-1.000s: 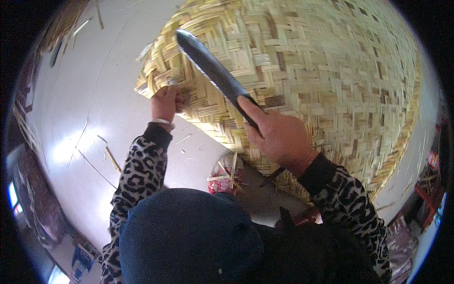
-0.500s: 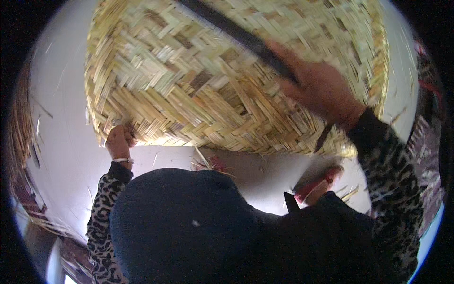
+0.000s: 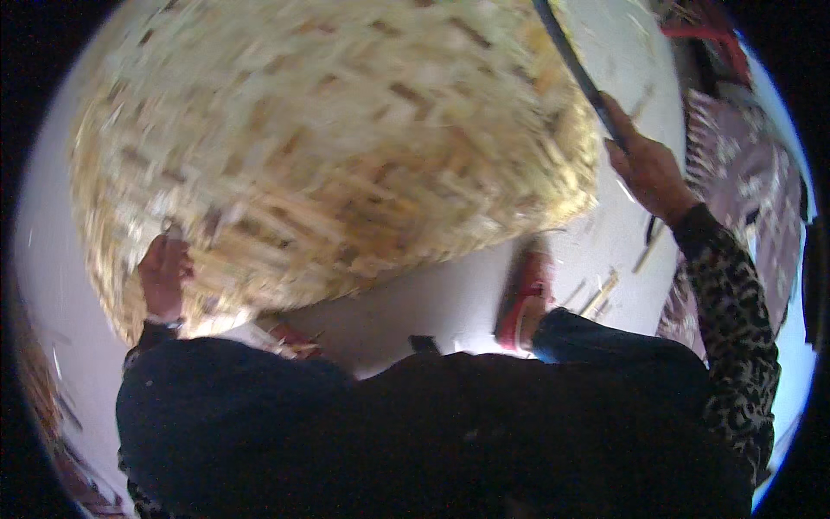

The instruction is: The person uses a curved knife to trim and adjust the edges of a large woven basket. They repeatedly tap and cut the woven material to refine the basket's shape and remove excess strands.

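Note:
A large woven mat of flat straw-coloured strips [image 3: 346, 164] fills the upper left and middle, blurred by motion. Over its near left part is my left hand [image 3: 166, 275], fingers curled together against the weave; a small shiny spot shows at the fingertips, too blurred to name. My right hand [image 3: 650, 169] is off the mat, just beyond its right edge, wrapped round the end of a long, dark, flat stick-like tool [image 3: 575, 65]. The tool slants up and left across the mat's far right edge, its far end out of the picture.
My feet in red shoes [image 3: 527, 298] stand at the mat's near edge on a pale floor [image 3: 424, 290]. Loose straw pieces [image 3: 598, 294] lie by the right foot. A purplish patterned cloth with fringe [image 3: 743, 182] lies at right. Brown stalks [image 3: 39, 372] show at the left rim.
The mat has shifted left and turned in view. My right hand has moved right, from over the mat to past its edge, with the dark tool now steeper. My left hand appears lower and farther left.

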Available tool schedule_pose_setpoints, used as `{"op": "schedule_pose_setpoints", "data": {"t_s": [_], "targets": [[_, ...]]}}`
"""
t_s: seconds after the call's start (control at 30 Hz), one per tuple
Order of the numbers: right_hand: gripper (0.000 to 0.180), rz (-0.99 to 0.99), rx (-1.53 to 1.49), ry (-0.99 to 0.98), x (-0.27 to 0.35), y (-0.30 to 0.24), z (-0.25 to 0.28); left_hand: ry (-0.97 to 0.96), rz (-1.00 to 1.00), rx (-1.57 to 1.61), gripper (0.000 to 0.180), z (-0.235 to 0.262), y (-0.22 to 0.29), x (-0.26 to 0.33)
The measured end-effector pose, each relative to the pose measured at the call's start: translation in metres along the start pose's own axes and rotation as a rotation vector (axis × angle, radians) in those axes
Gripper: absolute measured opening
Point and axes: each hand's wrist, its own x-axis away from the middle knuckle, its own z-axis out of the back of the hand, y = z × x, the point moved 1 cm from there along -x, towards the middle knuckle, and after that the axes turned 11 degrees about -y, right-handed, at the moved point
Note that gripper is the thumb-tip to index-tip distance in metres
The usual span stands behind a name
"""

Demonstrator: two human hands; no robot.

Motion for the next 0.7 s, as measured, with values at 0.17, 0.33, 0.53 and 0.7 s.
{"op": "schedule_pose_setpoints", "data": {"t_s": [0.17, 0.33, 0.53, 0.7], "targets": [[0.067, -0.165, -0.146, -0.015, 0.044, 0.076, -0.065, -0.265, -0.036, -0.364, 0.022, -0.084, 0.092, -0.048], [0.064, -0.103, -0.231, -0.093, 0.015, 0.114, -0.104, -0.728, -0.541, -1.255, 0.011, -0.22, 0.184, -0.042], [0.062, 0.162, -0.133, 0.134, -0.095, 0.139, -0.092, -1.209, -0.542, -1.354, 0.018, -0.381, 0.151, -0.027], [0.065, 0.251, -0.14, 0.006, -0.177, 0.143, -0.117, -1.099, -0.423, -1.378, 0.03, -0.451, 0.085, -0.044]]}}
